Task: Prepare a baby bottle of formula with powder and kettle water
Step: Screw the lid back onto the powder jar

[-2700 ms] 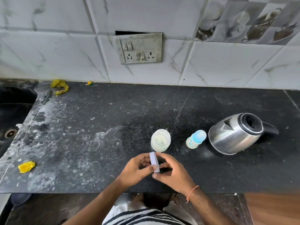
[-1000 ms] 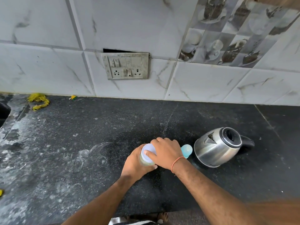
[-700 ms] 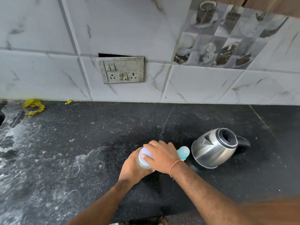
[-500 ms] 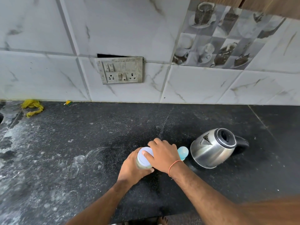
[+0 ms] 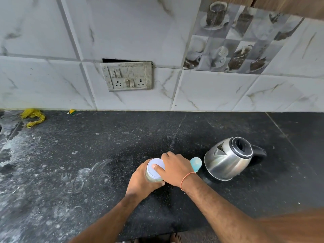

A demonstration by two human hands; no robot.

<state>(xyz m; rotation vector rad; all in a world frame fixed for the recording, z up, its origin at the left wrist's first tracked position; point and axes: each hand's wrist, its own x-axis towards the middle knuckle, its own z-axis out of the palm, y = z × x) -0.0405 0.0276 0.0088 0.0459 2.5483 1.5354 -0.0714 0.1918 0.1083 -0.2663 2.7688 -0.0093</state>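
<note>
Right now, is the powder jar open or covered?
Covered. A white lid sits on the jar; the right hand grips the lid while the left hand holds the jar.

You won't find any readable text, brand, number or sign here. The kettle [image 5: 228, 159], the jar [image 5: 154, 172] with its lid [image 5: 155, 166], and the switch plate [image 5: 126, 76] on the far wall show no lettering you can make out. The printed tiles [image 5: 228, 37] at far right carry cup pictures only.
</note>
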